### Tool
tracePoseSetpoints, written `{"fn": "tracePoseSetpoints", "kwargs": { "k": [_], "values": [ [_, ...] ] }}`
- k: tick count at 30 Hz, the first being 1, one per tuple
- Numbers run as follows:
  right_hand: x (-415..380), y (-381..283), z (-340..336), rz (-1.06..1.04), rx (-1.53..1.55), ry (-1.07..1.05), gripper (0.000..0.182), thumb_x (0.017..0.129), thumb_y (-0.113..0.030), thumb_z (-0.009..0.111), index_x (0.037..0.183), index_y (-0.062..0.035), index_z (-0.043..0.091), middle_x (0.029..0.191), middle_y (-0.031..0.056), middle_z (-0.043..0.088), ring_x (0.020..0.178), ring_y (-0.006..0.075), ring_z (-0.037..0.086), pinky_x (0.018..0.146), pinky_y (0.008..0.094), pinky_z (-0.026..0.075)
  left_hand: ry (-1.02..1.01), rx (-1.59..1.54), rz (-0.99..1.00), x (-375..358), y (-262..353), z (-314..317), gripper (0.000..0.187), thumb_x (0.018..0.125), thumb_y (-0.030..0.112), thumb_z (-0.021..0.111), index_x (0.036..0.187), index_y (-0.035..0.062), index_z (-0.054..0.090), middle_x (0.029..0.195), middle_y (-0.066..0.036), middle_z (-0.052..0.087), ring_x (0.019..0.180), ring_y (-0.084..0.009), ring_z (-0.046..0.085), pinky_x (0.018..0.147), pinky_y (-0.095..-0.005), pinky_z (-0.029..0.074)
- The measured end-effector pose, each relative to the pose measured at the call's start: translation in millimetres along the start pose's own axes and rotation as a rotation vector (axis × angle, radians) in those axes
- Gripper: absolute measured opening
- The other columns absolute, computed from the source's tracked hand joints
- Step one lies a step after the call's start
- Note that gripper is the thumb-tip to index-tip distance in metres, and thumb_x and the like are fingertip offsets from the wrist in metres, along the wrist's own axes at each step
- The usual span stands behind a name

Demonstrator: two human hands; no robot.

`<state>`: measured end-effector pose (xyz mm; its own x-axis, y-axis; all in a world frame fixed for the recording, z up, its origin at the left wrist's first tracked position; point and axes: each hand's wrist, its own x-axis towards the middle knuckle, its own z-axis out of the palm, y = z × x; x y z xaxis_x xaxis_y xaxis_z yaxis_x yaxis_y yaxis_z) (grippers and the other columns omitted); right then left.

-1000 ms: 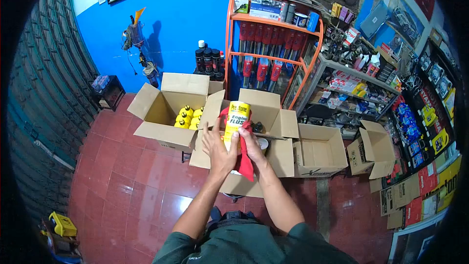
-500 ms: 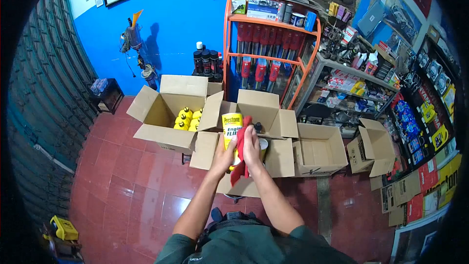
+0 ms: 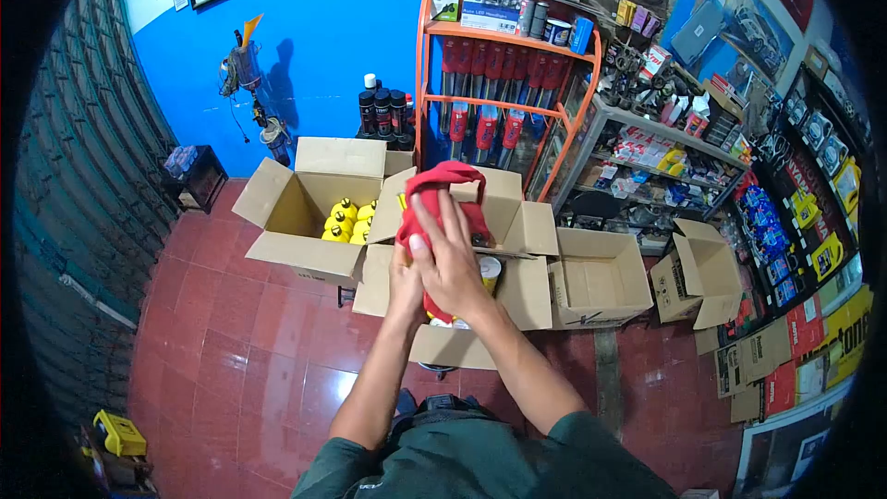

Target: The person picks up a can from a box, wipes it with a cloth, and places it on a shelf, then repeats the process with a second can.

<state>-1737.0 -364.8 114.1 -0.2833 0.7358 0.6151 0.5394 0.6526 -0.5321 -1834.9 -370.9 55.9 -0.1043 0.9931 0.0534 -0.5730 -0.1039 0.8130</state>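
Observation:
A red cloth [image 3: 448, 177] is draped over a yellow can [image 3: 402, 202], of which only a sliver shows beside the cloth. My left hand [image 3: 405, 288] is wrapped round the lower part of the can, largely behind my right hand. With its fingers pressed together, my right hand [image 3: 451, 268] holds the cloth against the can. Both hands are above an open cardboard box [image 3: 522, 294], in which a can with a pale top [image 3: 490, 270] stands to the right of my wrists.
Left of my hands, an open box [image 3: 319, 254] holds several yellow bottles [image 3: 340, 216]. Another open box [image 3: 601, 279] stands to the right, with a further one [image 3: 704, 277] beyond it. Behind are an orange rack [image 3: 506, 109] and a grey shelf [image 3: 674, 134] with goods.
The cloth has moved up and left over the can and now hides its label. My right hand has moved left, across the front of the can. The view has shifted slightly.

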Motion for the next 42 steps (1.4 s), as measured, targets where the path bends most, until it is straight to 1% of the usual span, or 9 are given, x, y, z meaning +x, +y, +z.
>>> {"fn": "tracePoseSetpoints", "kwargs": {
  "k": [7, 13, 17, 21, 27, 33, 37, 40, 42],
  "values": [
    [-26.0, 12.2, -13.1, -0.174, -0.012, -0.062, 0.045, 0.101, -0.030, 0.057, 0.139, -0.0076, 0.066, 0.146, 0.0216, 0.059, 0.140, 0.0425, 0.050, 0.115, 0.0509, 0.042, -0.196, -0.514, -0.193, -1.3, -15.6, -23.2, 0.049, 0.111, 0.027, 0.048, 0.156, 0.0083, 0.040, 0.147, -0.013, 0.056, 0.128, -0.0255, 0.062, 0.109, -0.0422, 0.052],
    [-79.6, 37.5, -1.4, -0.299, -0.148, 0.048, 0.044, 0.094, -0.022, 0.069, 0.135, -0.0056, 0.068, 0.148, 0.0228, 0.056, 0.139, 0.0415, 0.051, 0.113, 0.0539, 0.044, -0.217, -0.542, -0.336, 1.7, -4.9, -16.8, 0.060, 0.110, 0.053, 0.043, 0.147, 0.0071, 0.050, 0.142, -0.013, 0.061, 0.130, -0.0257, 0.061, 0.111, -0.0426, 0.050],
    [-91.7, 28.5, 27.8, 0.133, 0.111, 0.364, 0.057, 0.106, -0.024, 0.055, 0.156, -0.0013, 0.041, 0.154, 0.0328, 0.044, 0.143, 0.0459, 0.044, 0.120, 0.0484, 0.034, -0.091, -0.419, -0.140, 3.9, -23.0, 2.8, 0.054, 0.110, 0.052, 0.045, 0.142, 0.0081, 0.047, 0.130, -0.011, 0.064, 0.127, -0.0235, 0.061, 0.111, -0.0437, 0.049],
    [-74.7, 35.7, 55.0, 0.909, 0.612, 0.510, 0.047, 0.110, -0.031, 0.050, 0.139, 0.0060, 0.055, 0.132, 0.0228, 0.065, 0.124, 0.0323, 0.061, 0.106, 0.0419, 0.045, 0.039, 0.175, 0.125, 5.2, -43.0, 5.8, 0.050, 0.097, 0.018, 0.077, 0.135, 0.0060, 0.046, 0.118, -0.010, 0.066, 0.105, -0.0186, 0.066, 0.092, -0.0350, 0.055],
    [-89.5, 53.4, 52.0, 1.070, 0.907, 0.496, 0.035, 0.107, -0.030, 0.060, 0.115, 0.0019, 0.070, 0.104, 0.0058, 0.072, 0.093, 0.0129, 0.064, 0.085, 0.0325, 0.052, 0.021, 0.403, 0.271, 12.0, -52.5, -11.2, 0.063, 0.093, 0.022, 0.080, 0.139, 0.0035, 0.042, 0.121, -0.015, 0.063, 0.106, -0.0211, 0.065, 0.092, -0.0356, 0.055],
    [-77.5, 55.5, 11.8, 0.815, 0.779, 0.616, 0.025, 0.106, -0.024, 0.062, 0.107, -0.0017, 0.071, 0.091, 0.0010, 0.068, 0.083, 0.0078, 0.059, 0.076, 0.0276, 0.050, 0.042, 0.211, -0.059, 34.3, -52.0, -50.5, 0.045, 0.095, 0.021, 0.077, 0.129, 0.0063, 0.051, 0.106, -0.006, 0.067, 0.092, -0.0145, 0.067, 0.081, -0.0324, 0.058],
    [-24.7, 26.8, -24.2, 0.366, 0.458, 0.584, 0.025, 0.106, -0.022, 0.060, 0.110, 0.0021, 0.068, 0.100, 0.0107, 0.071, 0.092, 0.0182, 0.066, 0.084, 0.0332, 0.052, -0.113, 0.342, -0.140, 15.1, -34.5, -44.6, 0.042, 0.089, 0.022, 0.084, 0.119, 0.0046, 0.060, 0.102, -0.005, 0.072, 0.089, -0.0153, 0.070, 0.080, -0.0334, 0.060],
    [2.4, 27.1, -24.5, 0.057, 0.191, 0.222, 0.034, 0.098, -0.027, 0.071, 0.113, 0.0027, 0.071, 0.112, 0.0218, 0.071, 0.106, 0.0392, 0.067, 0.094, 0.0452, 0.052, -0.267, 0.437, -0.097, 9.6, -28.2, -36.2, 0.049, 0.083, 0.019, 0.087, 0.121, 0.0038, 0.060, 0.107, -0.006, 0.071, 0.097, -0.0153, 0.069, 0.087, -0.0343, 0.058],
    [14.1, 20.2, -31.3, 0.055, 0.011, -0.059, 0.043, 0.093, -0.033, 0.076, 0.113, 0.0036, 0.071, 0.116, 0.0224, 0.070, 0.111, 0.0396, 0.065, 0.100, 0.0467, 0.050, -0.285, 0.464, -0.056, 10.5, -29.6, -36.9, 0.051, 0.081, 0.018, 0.088, 0.121, 0.0035, 0.059, 0.109, -0.007, 0.070, 0.099, -0.0154, 0.068, 0.089, -0.0346, 0.057]
  ]
}}
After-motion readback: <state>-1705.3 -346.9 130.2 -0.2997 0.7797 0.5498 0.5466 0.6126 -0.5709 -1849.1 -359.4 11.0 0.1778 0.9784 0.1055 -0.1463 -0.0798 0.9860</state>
